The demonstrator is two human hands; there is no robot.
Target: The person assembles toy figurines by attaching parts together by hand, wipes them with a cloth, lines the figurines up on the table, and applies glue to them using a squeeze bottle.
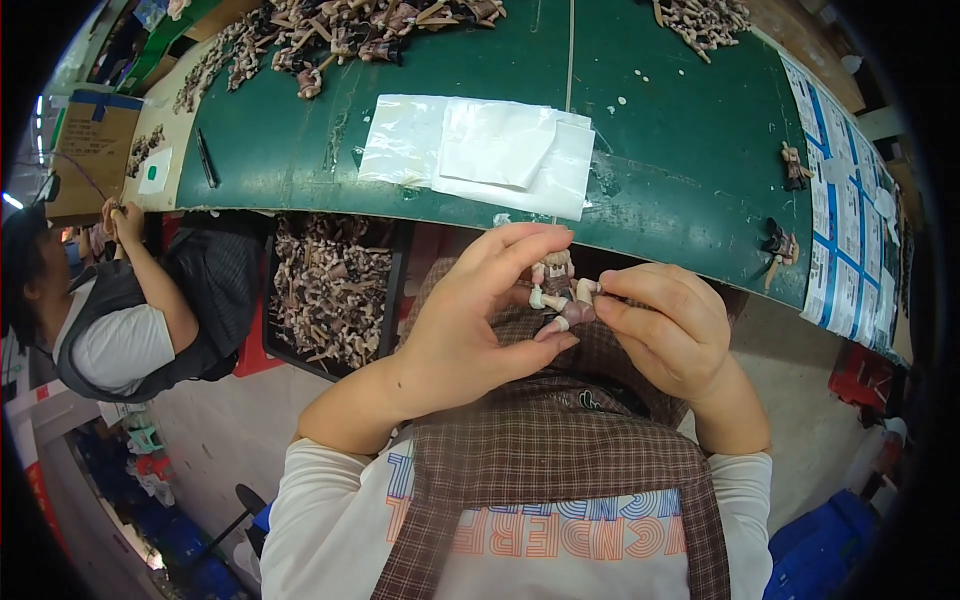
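Note:
Between my two hands, just off the table's near edge, is a small doll figure (557, 285) with pale limbs and a brownish-mauve body. My left hand (490, 305) curves round it from the left, its thumb beneath and its fingers above. From the right, my right hand (665, 325) pinches one of the figure's pale limbs between thumb and fingertips. Part of the figure is hidden behind the fingers of my left hand.
White plastic sheets (510, 150) lie on the green table (270, 150). Piles of figures (340, 30) cover its far side; two single figures (780, 250) lie at the right. A black crate (330, 285) full of figures stands left of me, beside a seated co-worker (120, 345). A pen (206, 158) lies far left.

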